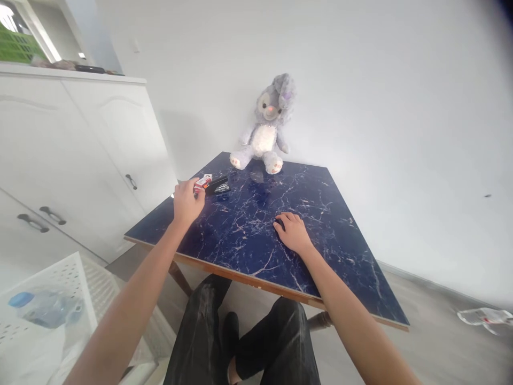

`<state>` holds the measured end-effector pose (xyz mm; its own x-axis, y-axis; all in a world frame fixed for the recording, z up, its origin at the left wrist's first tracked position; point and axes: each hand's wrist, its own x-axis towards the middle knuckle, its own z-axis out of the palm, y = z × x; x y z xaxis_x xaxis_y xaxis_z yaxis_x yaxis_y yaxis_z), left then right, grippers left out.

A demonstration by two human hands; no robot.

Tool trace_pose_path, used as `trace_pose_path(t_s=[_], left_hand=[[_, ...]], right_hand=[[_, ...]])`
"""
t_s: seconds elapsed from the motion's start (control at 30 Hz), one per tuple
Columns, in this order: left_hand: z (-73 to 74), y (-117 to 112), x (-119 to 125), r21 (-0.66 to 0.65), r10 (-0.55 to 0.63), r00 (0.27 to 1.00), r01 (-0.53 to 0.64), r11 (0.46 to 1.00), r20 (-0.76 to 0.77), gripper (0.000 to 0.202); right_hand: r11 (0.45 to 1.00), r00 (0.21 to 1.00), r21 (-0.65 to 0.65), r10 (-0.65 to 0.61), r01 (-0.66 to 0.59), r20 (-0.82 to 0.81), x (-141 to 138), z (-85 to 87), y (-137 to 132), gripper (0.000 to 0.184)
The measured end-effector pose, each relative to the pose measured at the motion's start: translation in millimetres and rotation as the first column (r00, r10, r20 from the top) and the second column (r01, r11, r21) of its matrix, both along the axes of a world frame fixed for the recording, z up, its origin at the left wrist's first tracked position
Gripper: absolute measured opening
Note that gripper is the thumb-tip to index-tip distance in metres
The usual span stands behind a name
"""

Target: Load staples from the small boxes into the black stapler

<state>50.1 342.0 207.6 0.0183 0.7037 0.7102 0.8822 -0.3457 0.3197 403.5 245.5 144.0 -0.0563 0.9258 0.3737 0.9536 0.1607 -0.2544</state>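
Note:
At the table's left side, my left hand (186,203) has its thumb and fingers closed around a small red-and-white box (204,181). Right beside that box lies a black stapler (218,185), partly hidden behind my thumb and the box. Whether my hand also touches the stapler I cannot tell. My right hand (293,233) rests palm down on the dark blue marbled tabletop (256,230), its fingers loosely bent and apart, holding nothing.
A grey plush rabbit (266,128) sits at the table's back edge against the white wall. White cabinets (80,139) stand to the left. A white perforated stand (76,278) at lower left carries a plastic bottle (46,307). Clear packaging (487,318) lies on the floor at right.

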Motion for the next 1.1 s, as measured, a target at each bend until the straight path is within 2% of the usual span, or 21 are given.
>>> trace_pose_path(t_s=[0.1,0.2,0.3,0.57,0.87,1.0,1.1], left_hand=[[-19.6,52,-1,-0.045,0.048,0.997,-0.051,0.998,-0.053,0.049],[-37.9,71,-10,-0.084,0.084,0.992,-0.092,0.992,-0.09,0.053],[-46.6,74,-16,-0.072,0.003,0.987,-0.015,0.997,-0.162,0.049],[-55.2,81,-15,-0.115,-0.19,0.943,0.164,0.98,-0.274,0.046],[-52.6,78,-14,-0.15,-0.173,0.956,0.14,0.979,-0.237,0.047],[-51.9,79,-12,-0.173,-0.186,0.966,0.155,0.973,-0.18,0.043],[-49.0,81,-2,-0.186,-0.16,0.977,0.132,0.974,-0.143,0.039]], right_hand=[[1.0,1.0,0.003,-0.009,0.009,0.009,-2,1.5,-2,0.031],[1.0,1.0,0.002,-0.009,0.009,0.005,-2,1.2,-2,0.032],[1.0,1.0,0.003,-0.009,0.009,-0.001,-2,1.4,-1,0.032],[1.0,0.999,-0.004,-0.002,0.002,-0.033,-1,0.2,1,0.03],[0.999,0.999,-0.032,-0.014,0.013,-0.029,0,-2.0,4,0.03],[0.998,0.998,0.011,-0.066,0.066,0.0,-8,-1.7,7,0.031],[0.993,0.994,0.064,-0.099,0.097,0.037,-20,1.5,21,0.037]])
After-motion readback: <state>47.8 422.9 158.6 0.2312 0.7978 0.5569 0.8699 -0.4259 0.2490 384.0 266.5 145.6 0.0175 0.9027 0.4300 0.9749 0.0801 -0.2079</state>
